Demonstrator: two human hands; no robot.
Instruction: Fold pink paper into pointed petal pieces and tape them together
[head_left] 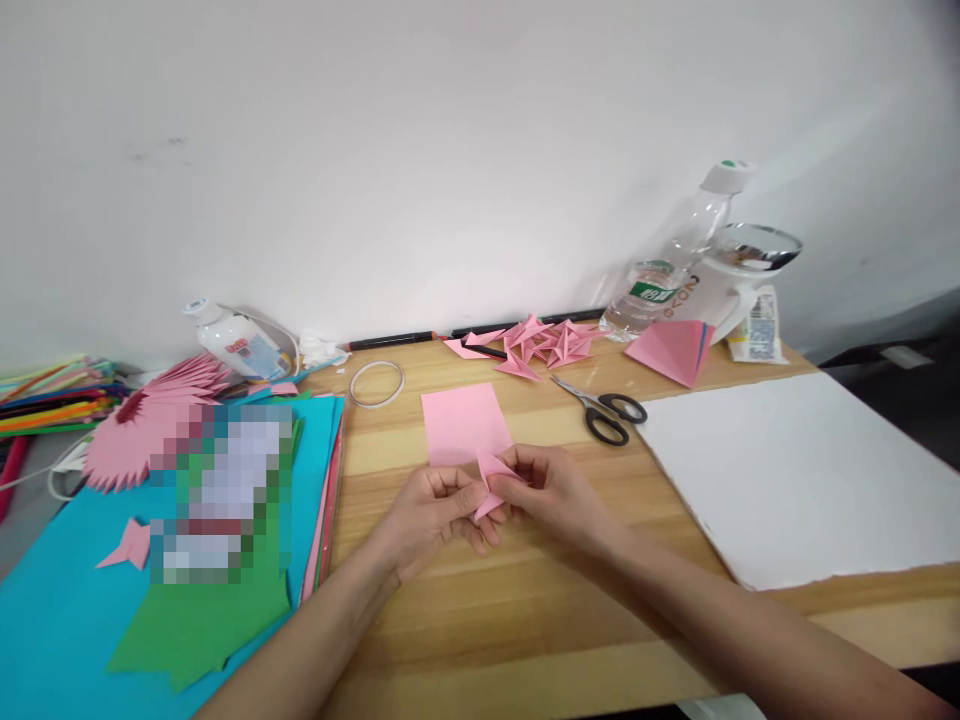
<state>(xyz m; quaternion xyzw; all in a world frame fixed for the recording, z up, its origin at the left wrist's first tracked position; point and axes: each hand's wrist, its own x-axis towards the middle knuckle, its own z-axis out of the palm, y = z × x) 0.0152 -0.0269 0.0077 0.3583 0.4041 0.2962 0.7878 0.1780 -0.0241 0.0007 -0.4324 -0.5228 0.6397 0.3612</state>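
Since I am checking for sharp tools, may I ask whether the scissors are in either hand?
No, the scissors lie on the wooden table, while the left hand and right hand hold a folded pink paper.

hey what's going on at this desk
A person's left hand and right hand together hold a small folded piece of pink paper over the wooden tabletop. A pink paper square lies flat just beyond the hands. Farther back is a cluster of pointed, folded pink pieces, with black-handled scissors lying nearby.
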